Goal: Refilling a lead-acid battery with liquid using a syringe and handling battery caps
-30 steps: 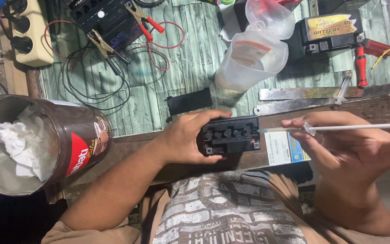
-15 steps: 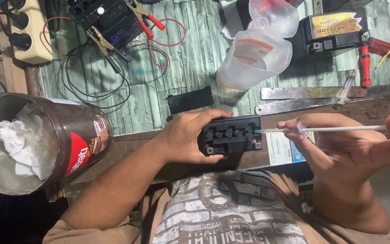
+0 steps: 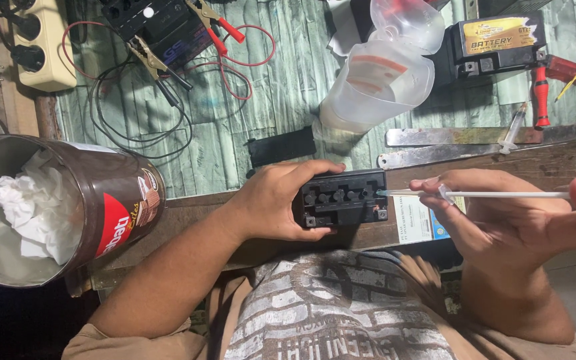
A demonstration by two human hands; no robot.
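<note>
The small black battery (image 3: 341, 198) sits gripped in the left hand (image 3: 281, 203), while the right hand (image 3: 501, 220) pinches a syringe (image 3: 475, 195) against it.

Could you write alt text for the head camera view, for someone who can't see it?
The left hand steadies a small black rectangular battery at a wooden bench edge, while the right hand holds a clear plastic syringe with its tip at the battery's top. Nearby stand a brown metal can stuffed with white paper and a translucent plastic jug.
</note>
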